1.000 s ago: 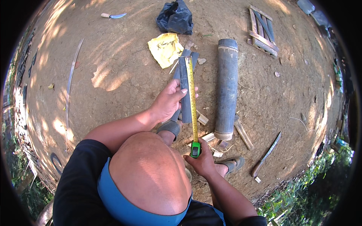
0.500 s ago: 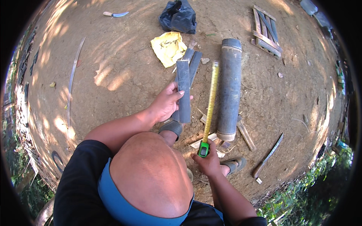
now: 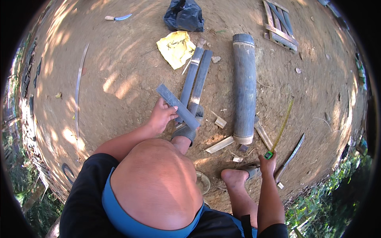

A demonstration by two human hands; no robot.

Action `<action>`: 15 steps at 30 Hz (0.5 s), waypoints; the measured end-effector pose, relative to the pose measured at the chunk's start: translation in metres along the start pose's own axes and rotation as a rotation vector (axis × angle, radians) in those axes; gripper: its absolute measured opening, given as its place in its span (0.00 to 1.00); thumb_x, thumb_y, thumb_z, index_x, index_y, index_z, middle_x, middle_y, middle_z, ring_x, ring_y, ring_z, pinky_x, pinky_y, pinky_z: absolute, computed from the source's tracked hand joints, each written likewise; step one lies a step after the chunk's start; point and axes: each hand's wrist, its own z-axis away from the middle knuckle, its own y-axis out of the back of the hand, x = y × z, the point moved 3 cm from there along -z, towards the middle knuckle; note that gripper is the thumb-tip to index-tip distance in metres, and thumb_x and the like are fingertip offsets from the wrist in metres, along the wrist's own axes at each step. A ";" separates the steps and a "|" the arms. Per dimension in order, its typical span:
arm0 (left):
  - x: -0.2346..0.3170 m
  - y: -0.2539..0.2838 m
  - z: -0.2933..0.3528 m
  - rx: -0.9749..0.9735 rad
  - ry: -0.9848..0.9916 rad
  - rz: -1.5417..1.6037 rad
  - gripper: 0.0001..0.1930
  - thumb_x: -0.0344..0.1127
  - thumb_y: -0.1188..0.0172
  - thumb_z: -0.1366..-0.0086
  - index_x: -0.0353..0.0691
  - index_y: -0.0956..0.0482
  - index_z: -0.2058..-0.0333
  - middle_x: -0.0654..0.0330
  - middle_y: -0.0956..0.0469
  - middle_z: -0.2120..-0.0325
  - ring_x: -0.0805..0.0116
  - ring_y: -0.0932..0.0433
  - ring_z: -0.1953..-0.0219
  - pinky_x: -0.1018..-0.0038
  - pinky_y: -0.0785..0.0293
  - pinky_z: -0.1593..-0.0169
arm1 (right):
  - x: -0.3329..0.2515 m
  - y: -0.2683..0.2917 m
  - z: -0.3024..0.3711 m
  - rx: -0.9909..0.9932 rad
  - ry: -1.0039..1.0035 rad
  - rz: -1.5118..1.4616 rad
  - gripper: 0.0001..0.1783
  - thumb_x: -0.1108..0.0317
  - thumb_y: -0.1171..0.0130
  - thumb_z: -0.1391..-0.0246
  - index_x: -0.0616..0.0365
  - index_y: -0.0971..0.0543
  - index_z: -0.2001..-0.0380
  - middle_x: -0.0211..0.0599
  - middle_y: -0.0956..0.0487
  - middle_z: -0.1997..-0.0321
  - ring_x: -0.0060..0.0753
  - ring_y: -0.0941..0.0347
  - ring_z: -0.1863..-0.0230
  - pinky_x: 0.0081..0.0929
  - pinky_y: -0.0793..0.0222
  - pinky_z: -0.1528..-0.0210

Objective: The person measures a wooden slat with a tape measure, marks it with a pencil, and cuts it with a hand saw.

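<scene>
My left hand [image 3: 160,119] grips a short flat strip of dark bamboo [image 3: 185,113], fingers beneath and thumb on top. It is held slantwise over two longer bamboo strips [image 3: 201,77] that lie side by side on the ground. Off to the right, my right hand [image 3: 267,164] is closed around a green tape measure [image 3: 269,154]. Its yellow blade [image 3: 284,126] sticks out, pointing away from me. Between the hands, a thick bamboo section [image 3: 244,91] lies lengthwise on the dirt, touched by neither.
Bamboo offcuts [image 3: 220,144] lie near my feet. A machete [image 3: 291,154] rests at the right, close to my right hand. Farther off are a yellow cloth or bag [image 3: 176,49], a black plastic bag [image 3: 183,16], a curved knife [image 3: 118,18] and a slatted wooden frame [image 3: 280,25].
My right hand has swung right with the extended tape measure, away from the bamboo section. My left hand has moved left, and its strip has turned from upright to slanted.
</scene>
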 end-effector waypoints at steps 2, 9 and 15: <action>-0.002 -0.001 0.005 -0.004 -0.014 -0.014 0.20 0.25 0.44 0.29 0.37 0.40 0.42 0.50 0.25 0.50 0.58 0.21 0.47 0.57 0.22 0.41 | 0.020 -0.004 -0.008 0.040 -0.019 0.036 0.48 0.61 0.28 0.59 0.54 0.36 0.33 0.54 0.22 0.47 0.55 0.25 0.46 0.45 0.30 0.42; -0.014 0.014 0.009 0.034 0.087 -0.002 0.16 0.28 0.51 0.27 0.37 0.39 0.44 0.48 0.26 0.51 0.55 0.21 0.49 0.52 0.21 0.43 | -0.022 -0.015 0.024 -0.046 0.135 -0.090 0.46 0.66 0.29 0.59 0.56 0.35 0.34 0.55 0.28 0.40 0.59 0.30 0.39 0.48 0.34 0.36; -0.019 0.055 -0.003 0.151 -0.018 0.240 0.14 0.37 0.50 0.33 0.39 0.34 0.52 0.52 0.28 0.60 0.54 0.21 0.58 0.49 0.22 0.50 | -0.111 0.000 0.067 -0.369 0.552 0.055 0.44 0.68 0.30 0.60 0.51 0.32 0.36 0.53 0.26 0.43 0.60 0.26 0.42 0.49 0.27 0.42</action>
